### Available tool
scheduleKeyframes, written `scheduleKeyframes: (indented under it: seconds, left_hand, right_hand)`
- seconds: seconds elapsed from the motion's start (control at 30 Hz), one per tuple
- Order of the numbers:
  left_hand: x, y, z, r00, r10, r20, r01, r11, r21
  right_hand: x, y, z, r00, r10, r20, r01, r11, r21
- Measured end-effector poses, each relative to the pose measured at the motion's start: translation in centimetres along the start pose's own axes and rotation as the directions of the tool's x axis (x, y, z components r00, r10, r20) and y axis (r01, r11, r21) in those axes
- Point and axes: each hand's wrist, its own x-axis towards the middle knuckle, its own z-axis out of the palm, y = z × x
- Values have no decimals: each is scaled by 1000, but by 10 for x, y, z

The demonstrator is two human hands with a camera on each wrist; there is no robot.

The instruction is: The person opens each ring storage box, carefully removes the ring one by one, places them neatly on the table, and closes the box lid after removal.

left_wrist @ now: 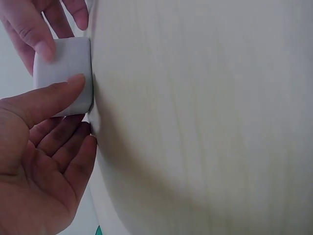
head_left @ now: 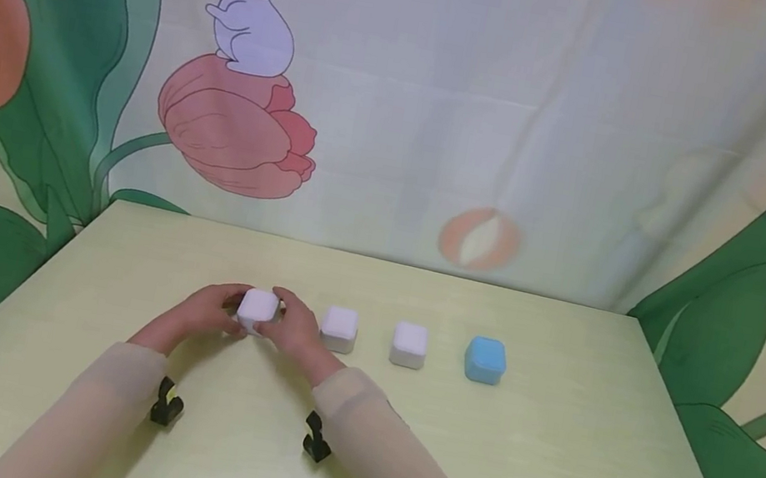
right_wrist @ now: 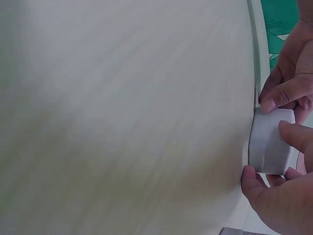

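Note:
At the left end of a row on the table, a white rounded block (head_left: 258,309) sits between both hands. My left hand (head_left: 207,309) grips its left side, the thumb lying on the near face in the left wrist view and the fingers round behind. From the right, my right hand (head_left: 295,330) holds the same block, with thumb and fingers spread over its near face and far edge. The right wrist view shows the block (right_wrist: 271,142) standing on the tabletop, fingertips of both hands against it. A second white block (head_left: 339,329) is just right of the right hand.
Further right in the row stand another white block (head_left: 409,345) and a blue block (head_left: 486,360). The pale wooden table (head_left: 542,469) ends at a printed curtain (head_left: 398,148) behind. Small black devices (head_left: 168,403) hang at both wrists.

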Motion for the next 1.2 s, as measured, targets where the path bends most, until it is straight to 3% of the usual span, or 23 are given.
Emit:
scheduleKeyframes:
  seconds: [0.43,0.67,1.2]
  left_hand:
    - [0,4,-1,997,-69,23,67,996,62]
    - [3,-5,-1,998,-68,13,67,996,65]
    - [8,0,-3,997,-81,12,80,995,63]
  right_hand:
    - [1,2,2,999,-11,35,13,999,-43]
    - [2,5,6,999,-19,26,22,993,-119]
    - [1,5,1,999,-12,35,16,995,-96]
